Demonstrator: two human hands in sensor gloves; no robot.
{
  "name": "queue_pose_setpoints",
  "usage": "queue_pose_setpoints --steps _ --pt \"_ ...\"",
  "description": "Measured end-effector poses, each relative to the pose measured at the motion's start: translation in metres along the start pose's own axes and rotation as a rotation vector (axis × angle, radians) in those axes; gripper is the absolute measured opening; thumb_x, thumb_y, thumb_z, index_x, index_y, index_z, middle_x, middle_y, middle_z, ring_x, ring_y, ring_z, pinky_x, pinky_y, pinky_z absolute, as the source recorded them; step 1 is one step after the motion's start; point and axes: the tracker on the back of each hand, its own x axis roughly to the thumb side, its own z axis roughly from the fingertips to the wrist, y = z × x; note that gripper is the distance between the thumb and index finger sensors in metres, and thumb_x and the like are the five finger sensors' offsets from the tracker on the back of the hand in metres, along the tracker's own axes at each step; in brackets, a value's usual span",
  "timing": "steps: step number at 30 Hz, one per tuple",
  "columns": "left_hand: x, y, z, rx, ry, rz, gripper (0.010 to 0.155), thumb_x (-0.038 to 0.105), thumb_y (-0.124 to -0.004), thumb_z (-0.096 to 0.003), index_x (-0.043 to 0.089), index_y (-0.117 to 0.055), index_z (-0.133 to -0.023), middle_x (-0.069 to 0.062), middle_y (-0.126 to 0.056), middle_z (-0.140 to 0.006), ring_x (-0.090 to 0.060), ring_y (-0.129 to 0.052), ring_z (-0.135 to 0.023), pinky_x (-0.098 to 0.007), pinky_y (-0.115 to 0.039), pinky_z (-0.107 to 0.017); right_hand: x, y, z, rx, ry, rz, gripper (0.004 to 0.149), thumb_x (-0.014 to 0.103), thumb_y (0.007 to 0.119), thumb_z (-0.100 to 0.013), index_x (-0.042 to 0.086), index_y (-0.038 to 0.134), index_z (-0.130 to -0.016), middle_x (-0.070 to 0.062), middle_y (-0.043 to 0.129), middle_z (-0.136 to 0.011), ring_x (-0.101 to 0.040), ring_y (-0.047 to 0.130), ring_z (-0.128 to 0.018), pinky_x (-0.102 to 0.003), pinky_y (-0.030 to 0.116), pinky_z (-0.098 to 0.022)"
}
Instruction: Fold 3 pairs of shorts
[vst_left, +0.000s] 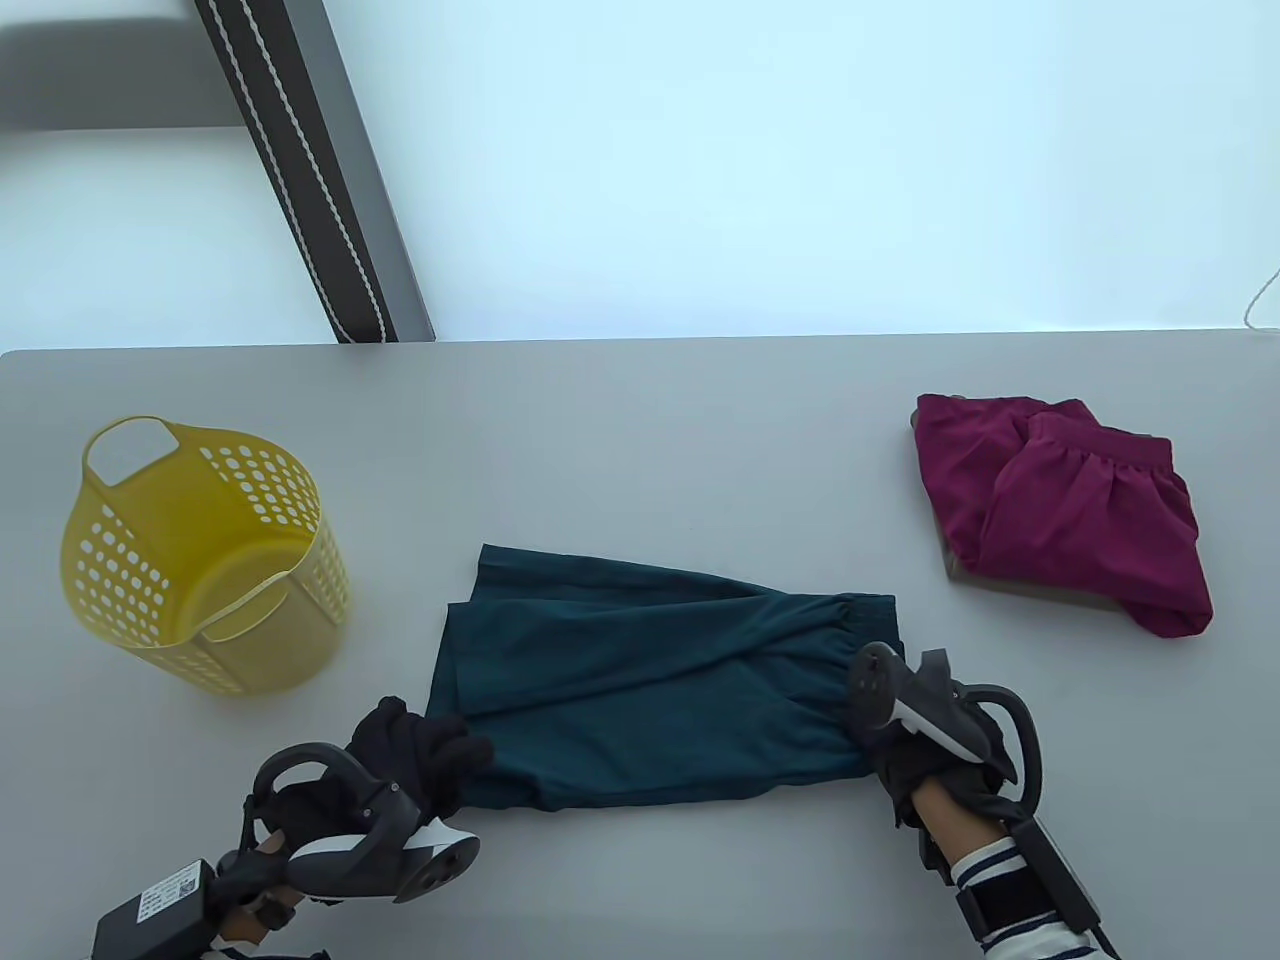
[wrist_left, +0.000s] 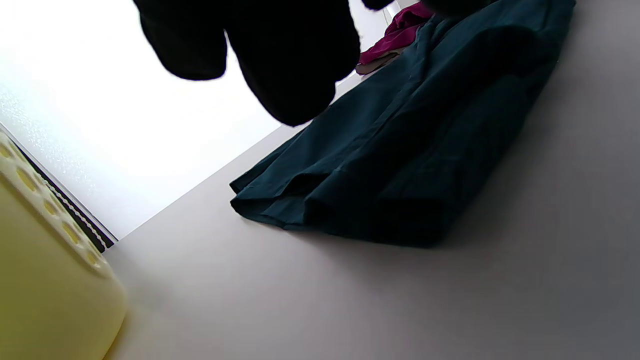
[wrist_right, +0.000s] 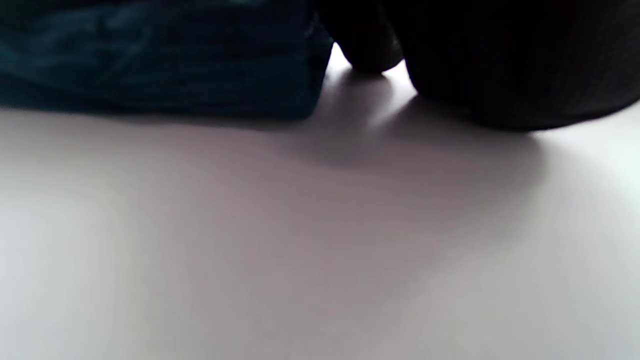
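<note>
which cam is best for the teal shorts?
Table view: the whole teal shorts show, folded lengthwise, the left hand at the leg-hem end and the right hand at the waistband end. The left wrist view shows the hem end, foreshortened. The right wrist view shows only a dark corner.

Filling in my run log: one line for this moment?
teal shorts folded lengthwise | left hand at hem corner | right hand at waistband corner | magenta shorts folded

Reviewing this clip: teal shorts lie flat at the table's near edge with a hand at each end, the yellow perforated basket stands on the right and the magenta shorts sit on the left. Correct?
Not quite: the sides are swapped. In the table view the yellow basket stands on the left and the magenta shorts lie on the right. The rest holds: the teal shorts lie flat, with the left hand and right hand at their ends.
</note>
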Motion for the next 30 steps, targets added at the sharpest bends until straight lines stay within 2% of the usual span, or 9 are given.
queue_pose_setpoints --steps 5,10,16,19,21,25,26,28,30 --pt "-0.004 -0.002 0.0 -0.017 0.015 0.011 0.06 0.048 -0.056 -0.0478 0.026 -0.036 -0.1 -0.001 -0.074 -0.1 -0.014 -0.095 -0.078 -0.049 -0.077 -0.069 0.007 -0.006 0.001 -0.017 0.076 -0.038 0.083 0.049 0.063 -0.048 -0.024 0.058 -0.087 -0.048 0.082 -0.062 -0.058 0.097 -0.041 -0.057 0.087 -0.025" --pt "-0.004 0.0 0.0 -0.022 0.018 -0.005 0.061 0.048 -0.056 -0.0477 0.025 -0.036 -0.1 -0.001 -0.074 -0.1 -0.014 -0.095 -0.078 -0.049 -0.077 -0.069 -0.007 -0.007 0.0 -0.067 0.154 -0.08 0.076 0.044 0.072 -0.043 -0.017 0.057 -0.086 -0.032 0.09 -0.052 -0.037 0.106 -0.029 -0.045 0.092 -0.02" --pt "-0.003 -0.002 0.0 -0.037 0.01 -0.004 0.061 0.048 -0.057 -0.0475 0.026 -0.036 -0.101 -0.001 -0.074 -0.1 -0.014 -0.095 -0.078 -0.049 -0.077 -0.069 -0.029 -0.002 0.001 -0.098 0.222 -0.428 0.075 0.038 0.081 -0.038 -0.009 0.053 -0.088 -0.027 0.084 -0.053 -0.023 0.096 -0.025 -0.041 0.086 -0.02" --pt "-0.001 -0.003 0.0 -0.045 -0.013 -0.001 0.062 0.049 -0.057 -0.0474 0.026 -0.037 -0.101 -0.002 -0.074 -0.1 -0.014 -0.096 -0.078 -0.049 -0.077 -0.069 -0.031 -0.022 0.012 -0.239 0.222 -0.382 0.071 0.035 0.084 -0.037 -0.006 0.057 -0.088 -0.023 0.087 -0.051 -0.021 0.096 -0.022 -0.041 0.086 -0.019" --pt "0.0 -0.001 0.0 -0.036 -0.017 -0.004 0.062 0.049 -0.057 -0.0473 0.025 -0.037 -0.101 -0.001 -0.074 -0.1 -0.014 -0.096 -0.078 -0.049 -0.077 -0.069 -0.034 -0.046 0.024 -0.39 0.224 -0.357 0.069 0.035 0.085 -0.038 -0.004 0.059 -0.088 -0.022 0.087 -0.052 -0.022 0.096 -0.023 -0.041 0.086 -0.021" --pt "0.001 0.004 0.001 -0.001 -0.014 -0.012 0.061 0.049 -0.057 -0.0474 0.026 -0.037 -0.101 -0.001 -0.074 -0.1 -0.015 -0.096 -0.078 -0.049 -0.077 -0.069 -0.034 -0.09 0.046 -0.587 0.248 -0.307 0.065 0.031 0.085 -0.04 -0.001 0.06 -0.09 -0.024 0.085 -0.058 -0.026 0.097 -0.031 -0.045 0.084 -0.027" --pt "0.002 0.004 0.001 0.001 -0.019 -0.012 0.061 0.049 -0.057 -0.0471 0.027 -0.038 -0.1 -0.002 -0.074 -0.1 -0.015 -0.096 -0.078 -0.049 -0.077 -0.069 -0.033 -0.093 0.047 -0.604 0.25 -0.29 0.063 0.03 0.085 -0.04 -0.001 0.061 -0.09 -0.024 0.086 -0.058 -0.027 0.097 -0.031 -0.045 0.084 -0.027" --pt "0.004 0.004 0.001 0.001 -0.037 -0.014 0.061 0.05 -0.057 -0.0469 0.028 -0.038 -0.1 -0.001 -0.074 -0.1 -0.015 -0.096 -0.078 -0.049 -0.077 -0.069 -0.018 -0.118 0.059 -0.717 0.25 -0.145 0.06 0.028 0.084 -0.041 0.0 0.063 -0.089 -0.024 0.086 -0.06 -0.029 0.098 -0.034 -0.046 0.085 -0.029" --pt "0.006 0.003 0.001 -0.002 -0.047 -0.02 0.061 0.05 -0.057 -0.0469 0.028 -0.038 -0.1 -0.001 -0.074 -0.1 -0.015 -0.096 -0.078 -0.049 -0.077 -0.069 0.002 -0.138 0.065 -0.781 0.218 -0.086 0.059 0.028 0.084 -0.041 0.0 0.064 -0.089 -0.025 0.086 -0.061 -0.029 0.099 -0.035 -0.046 0.085 -0.029"
